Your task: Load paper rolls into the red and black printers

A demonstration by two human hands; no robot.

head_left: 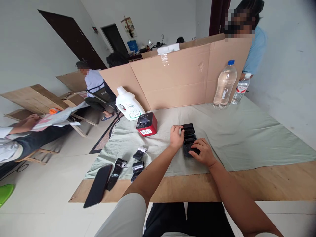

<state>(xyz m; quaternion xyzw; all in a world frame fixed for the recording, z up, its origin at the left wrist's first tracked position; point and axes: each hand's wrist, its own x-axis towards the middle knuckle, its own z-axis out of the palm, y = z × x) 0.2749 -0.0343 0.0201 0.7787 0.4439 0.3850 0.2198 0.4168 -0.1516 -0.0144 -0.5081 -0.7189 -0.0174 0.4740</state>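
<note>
A small black box-shaped device (189,140), perhaps a mini label printer, stands on the cloth with its lid (188,129) raised at the back. My left hand (176,137) grips its left edge near the lid, thumb and fingers bent around it. On the right front part lies my right hand (202,152), its fingers closed over the body and hiding what is under them. To the left are small rolls of black strip: one unrolled (117,171), one short roll (140,152) and another (137,168) partly behind my left forearm.
A red and black box (147,124) and a white jug (129,103) stand left; a black phone-like slab (98,186) lies at the front corner. Large (225,86) and small (241,89) bottles stand right. A cardboard wall (172,79) closes the back. Other people sit beyond.
</note>
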